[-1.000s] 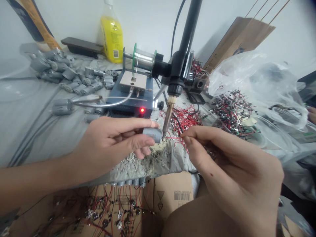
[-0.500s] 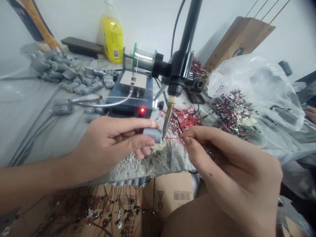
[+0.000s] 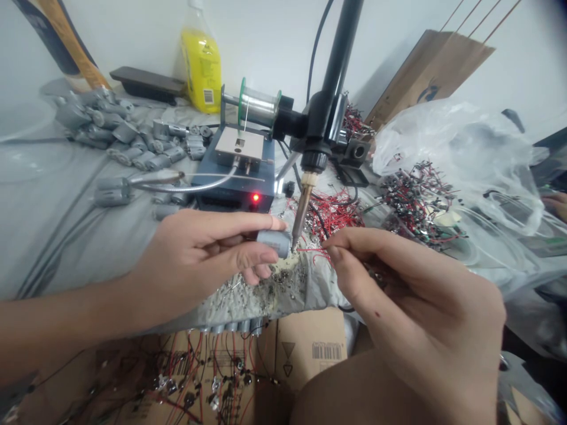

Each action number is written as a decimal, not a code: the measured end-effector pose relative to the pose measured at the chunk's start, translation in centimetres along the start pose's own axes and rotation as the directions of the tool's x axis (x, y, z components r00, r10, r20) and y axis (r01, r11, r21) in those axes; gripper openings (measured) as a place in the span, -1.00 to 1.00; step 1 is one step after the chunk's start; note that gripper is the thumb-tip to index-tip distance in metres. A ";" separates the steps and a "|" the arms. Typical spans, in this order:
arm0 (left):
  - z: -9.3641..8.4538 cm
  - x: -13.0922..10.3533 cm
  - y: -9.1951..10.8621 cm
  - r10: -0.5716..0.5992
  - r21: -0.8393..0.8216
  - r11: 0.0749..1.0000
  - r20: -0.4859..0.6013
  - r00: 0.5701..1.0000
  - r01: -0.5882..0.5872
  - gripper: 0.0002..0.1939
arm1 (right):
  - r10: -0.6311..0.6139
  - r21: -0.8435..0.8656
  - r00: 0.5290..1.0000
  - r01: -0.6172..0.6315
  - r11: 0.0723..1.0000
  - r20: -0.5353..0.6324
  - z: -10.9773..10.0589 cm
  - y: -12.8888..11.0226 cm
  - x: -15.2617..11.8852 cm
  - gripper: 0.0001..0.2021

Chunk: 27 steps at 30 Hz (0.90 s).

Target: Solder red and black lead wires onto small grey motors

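Observation:
My left hand [image 3: 212, 248] grips a small grey cylindrical motor [image 3: 275, 242] between thumb and fingers, its end facing right. Against or very near that end is the tip of a soldering iron [image 3: 301, 215], held in a black stand. From the right, my right hand [image 3: 398, 301] pinches a thin red wire [image 3: 310, 249], whose free end reaches to the iron tip and the motor's end. Whether the wire touches the motor terminal is too small to tell. Behind the hands sits a blue solder feeder [image 3: 212, 189] with a lit red lamp and a solder spool [image 3: 261, 107].
Loose grey motors [image 3: 133, 136] are heaped at the back left, by a yellow bottle [image 3: 201, 71]. Red wires [image 3: 339, 212] lie behind the iron tip. More wires [image 3: 416, 198] pile near a clear plastic bag [image 3: 469, 141]. Below, wired motors hang over cardboard [image 3: 310, 336].
Almost nothing differs. My right hand has shifted very slightly left with the red wire; the motor and my left hand stay in place at the iron tip.

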<state>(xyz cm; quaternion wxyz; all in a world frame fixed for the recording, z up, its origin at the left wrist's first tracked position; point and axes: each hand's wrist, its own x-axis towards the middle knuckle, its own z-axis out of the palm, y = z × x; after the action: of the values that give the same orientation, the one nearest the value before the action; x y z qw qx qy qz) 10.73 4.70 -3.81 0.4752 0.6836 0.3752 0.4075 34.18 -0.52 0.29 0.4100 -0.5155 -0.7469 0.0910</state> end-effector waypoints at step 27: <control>-0.1 -0.1 0.0 0.001 -0.017 1.000 0.019 1.000 -0.001 -0.77 | -0.001 -0.035 1.000 0.002 0.999 0.011 0.3 -0.5 0.8 -0.93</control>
<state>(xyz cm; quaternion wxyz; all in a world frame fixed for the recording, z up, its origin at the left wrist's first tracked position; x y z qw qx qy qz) 10.63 4.62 -3.80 0.4841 0.6837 0.3669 0.4044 33.49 -0.01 0.82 0.3971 -0.5215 -0.7509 0.0805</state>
